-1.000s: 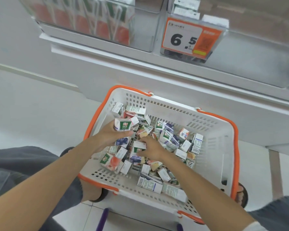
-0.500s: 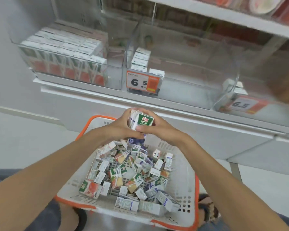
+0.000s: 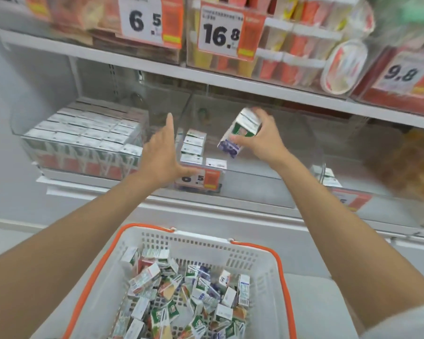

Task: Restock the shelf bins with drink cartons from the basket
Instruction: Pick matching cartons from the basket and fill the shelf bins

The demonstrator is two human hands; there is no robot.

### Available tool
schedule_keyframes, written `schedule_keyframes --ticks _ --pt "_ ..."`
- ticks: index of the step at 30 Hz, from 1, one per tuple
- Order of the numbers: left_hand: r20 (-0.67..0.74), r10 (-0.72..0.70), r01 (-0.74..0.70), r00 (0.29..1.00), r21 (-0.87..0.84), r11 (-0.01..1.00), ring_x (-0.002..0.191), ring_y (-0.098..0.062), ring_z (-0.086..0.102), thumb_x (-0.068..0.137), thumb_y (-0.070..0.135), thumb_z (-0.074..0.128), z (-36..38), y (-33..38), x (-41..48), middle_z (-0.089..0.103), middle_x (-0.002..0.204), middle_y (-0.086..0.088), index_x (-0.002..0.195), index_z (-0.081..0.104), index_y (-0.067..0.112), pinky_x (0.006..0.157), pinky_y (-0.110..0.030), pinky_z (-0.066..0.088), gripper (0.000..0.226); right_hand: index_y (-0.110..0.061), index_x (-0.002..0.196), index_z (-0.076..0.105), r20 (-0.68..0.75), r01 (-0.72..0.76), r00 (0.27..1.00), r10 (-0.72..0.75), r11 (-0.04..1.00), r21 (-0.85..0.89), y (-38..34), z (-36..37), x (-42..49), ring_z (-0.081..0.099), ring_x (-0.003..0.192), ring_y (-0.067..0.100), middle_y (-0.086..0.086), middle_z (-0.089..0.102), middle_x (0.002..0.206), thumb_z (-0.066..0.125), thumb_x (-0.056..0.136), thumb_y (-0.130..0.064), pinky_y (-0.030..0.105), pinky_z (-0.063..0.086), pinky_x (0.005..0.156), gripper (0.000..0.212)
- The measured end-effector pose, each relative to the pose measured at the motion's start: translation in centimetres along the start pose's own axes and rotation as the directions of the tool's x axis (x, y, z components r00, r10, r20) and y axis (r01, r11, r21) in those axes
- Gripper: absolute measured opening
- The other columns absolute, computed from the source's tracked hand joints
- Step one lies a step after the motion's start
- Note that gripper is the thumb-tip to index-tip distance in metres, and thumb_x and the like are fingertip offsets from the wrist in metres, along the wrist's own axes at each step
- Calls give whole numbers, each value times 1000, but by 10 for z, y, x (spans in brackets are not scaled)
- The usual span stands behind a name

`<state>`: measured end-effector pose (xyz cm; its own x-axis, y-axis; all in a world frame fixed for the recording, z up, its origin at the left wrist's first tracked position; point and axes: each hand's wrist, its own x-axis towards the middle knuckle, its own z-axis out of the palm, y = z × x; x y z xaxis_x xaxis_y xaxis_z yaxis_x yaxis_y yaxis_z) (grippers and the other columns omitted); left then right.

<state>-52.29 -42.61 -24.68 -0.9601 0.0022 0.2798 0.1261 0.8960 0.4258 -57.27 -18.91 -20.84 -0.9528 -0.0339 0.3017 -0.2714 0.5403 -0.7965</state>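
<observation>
My right hand (image 3: 263, 138) grips a small drink carton (image 3: 240, 133) with purple fruit print, tilted, above the middle clear shelf bin (image 3: 255, 172). That bin holds a short row of cartons (image 3: 194, 145) at its left side. My left hand (image 3: 163, 152) is empty with straight fingers, raised in front of the divide between the left and middle bins. The left bin (image 3: 83, 140) is packed full of red-fronted cartons. Below, the white basket with an orange rim (image 3: 274, 255) holds several loose cartons (image 3: 186, 297).
An upper shelf (image 3: 206, 77) with price tags 6.5, 16.8 and 9.8 hangs over the bins, leaving a low gap. Another clear bin (image 3: 333, 177) at the right holds a few cartons. A grey wall stands at the left.
Both hands rose from the basket to the shelf. The carton passed into my right hand alone, and my left hand let go and spread its fingers. The view tilted up.
</observation>
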Motion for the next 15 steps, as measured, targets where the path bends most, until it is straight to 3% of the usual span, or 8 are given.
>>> schedule_keyframes --ticks 1,2,4,7,10,12,14,15 --pt "41 -5 4 999 16 1000 100 -26 59 54 65 82 3 -6 1 61 116 -10 152 -13 15 74 -37 51 146 -13 139 43 59 -15 998 16 999 -29 4 8 8 54 109 16 6 46 123 89 66 -17 23 46 94 86" --pt "57 0 -3 998 44 999 77 -19 60 55 67 79 6 -12 1 64 92 -4 152 -16 16 54 -31 45 146 -12 139 43 151 -34 988 38 999 -26 7 17 14 56 108 16 7 51 124 89 67 -14 20 49 89 86" --pt "38 0 -4 999 97 995 48 -9 49 57 72 75 10 -17 1 51 59 7 151 -18 20 37 -24 27 142 -16 135 47 393 -123 913 107 992 15 15 34 18 60 107 13 2 59 122 85 73 -17 16 50 85 72" --pt "-30 -1 6 1000 160 987 39 -4 40 57 76 71 14 -21 1 42 49 12 151 -15 23 35 -20 21 138 -31 127 51 631 -278 753 185 959 51 21 55 15 61 114 7 -5 57 133 71 85 -38 30 46 103 47" --pt "-61 29 -17 998 183 983 38 -3 38 55 80 68 18 -22 1 41 48 12 152 -8 24 35 -20 19 135 -34 145 35 669 -319 708 227 947 16 28 52 18 50 128 9 -13 43 148 61 91 -47 41 40 109 61" --pt "-65 38 -26 997 183 983 39 -3 37 55 81 67 18 -22 1 41 49 12 153 -4 24 35 -21 19 134 -45 152 8 714 -359 619 328 926 -115 28 44 19 41 134 13 -22 28 149 62 86 -56 38 48 97 85" --pt "-62 45 -32 997 189 981 39 -2 36 55 81 66 18 -22 1 39 49 12 153 -2 23 35 -21 18 133 -46 150 -11 732 -402 561 388 900 -169 25 41 18 52 121 14 -18 28 145 66 84 -54 28 57 77 102" --pt "-63 45 -32 997 194 980 39 -2 35 55 81 66 18 -22 1 38 49 12 153 -1 22 35 -22 18 133 -42 150 -15 737 -417 555 385 896 -154 22 44 18 58 115 14 -13 32 150 67 85 -47 29 59 77 105"
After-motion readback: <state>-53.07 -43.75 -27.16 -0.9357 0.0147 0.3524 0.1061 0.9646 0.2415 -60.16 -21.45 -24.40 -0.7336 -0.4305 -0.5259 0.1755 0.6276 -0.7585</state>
